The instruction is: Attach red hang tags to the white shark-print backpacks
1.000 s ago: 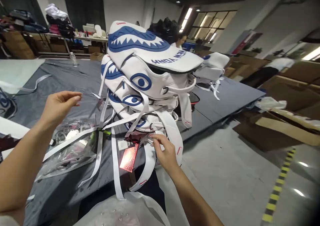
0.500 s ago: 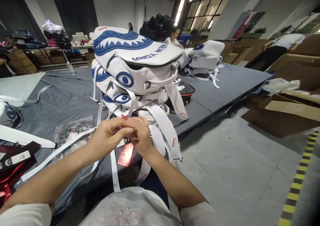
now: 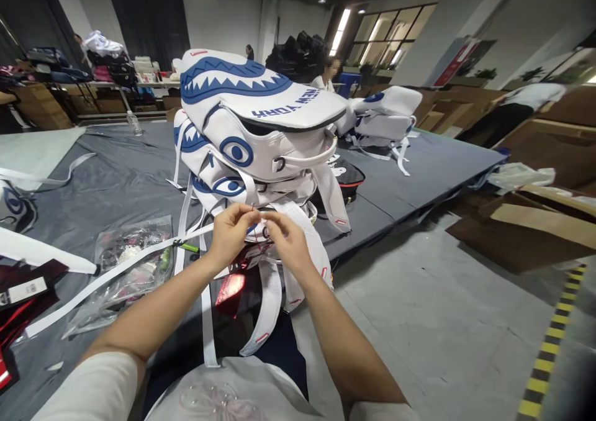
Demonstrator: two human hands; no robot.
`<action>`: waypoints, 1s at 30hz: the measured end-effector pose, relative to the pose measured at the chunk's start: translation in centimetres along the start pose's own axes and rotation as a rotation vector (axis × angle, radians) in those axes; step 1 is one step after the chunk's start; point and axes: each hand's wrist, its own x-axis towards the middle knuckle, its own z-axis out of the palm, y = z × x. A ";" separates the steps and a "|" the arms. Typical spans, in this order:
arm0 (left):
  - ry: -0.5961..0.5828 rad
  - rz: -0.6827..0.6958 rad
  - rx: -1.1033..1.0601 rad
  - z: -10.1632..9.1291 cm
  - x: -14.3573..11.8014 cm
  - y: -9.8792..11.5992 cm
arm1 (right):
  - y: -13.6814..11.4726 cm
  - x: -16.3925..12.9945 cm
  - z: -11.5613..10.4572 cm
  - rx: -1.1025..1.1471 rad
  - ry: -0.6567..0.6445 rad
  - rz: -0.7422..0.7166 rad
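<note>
A stack of white backpacks (image 3: 279,148) with blue eyes, white shark teeth and NEW YORK lettering stands before me at the table's edge. In front of it, my left hand (image 3: 231,231) and my right hand (image 3: 287,238) are close together, fingertips pinched on a thin tag string (image 3: 252,210). Below them hangs a shiny red hang tag (image 3: 230,289), tilted. White straps (image 3: 269,306) droop over the edge beside it. A small green and black item (image 3: 189,246) shows near my left wrist; its kind is unclear.
On the grey-covered table (image 3: 135,191) lie a clear plastic bag of small parts (image 3: 133,253), a long white strap (image 3: 116,278) and red tags (image 3: 28,290). More white backpacks (image 3: 386,120) stand farther back. Open cardboard boxes (image 3: 535,222) flank the right aisle. People are in the background.
My hands have moved slightly apart and upward, from overlapping to fingertip to fingertip on the string. The red tag hangs a little lower left. The green item has come into sight.
</note>
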 end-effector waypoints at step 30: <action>-0.110 0.241 1.194 -0.4 8.1 -1.6 | 2.2 9.3 1.2 -0.478 0.270 -0.010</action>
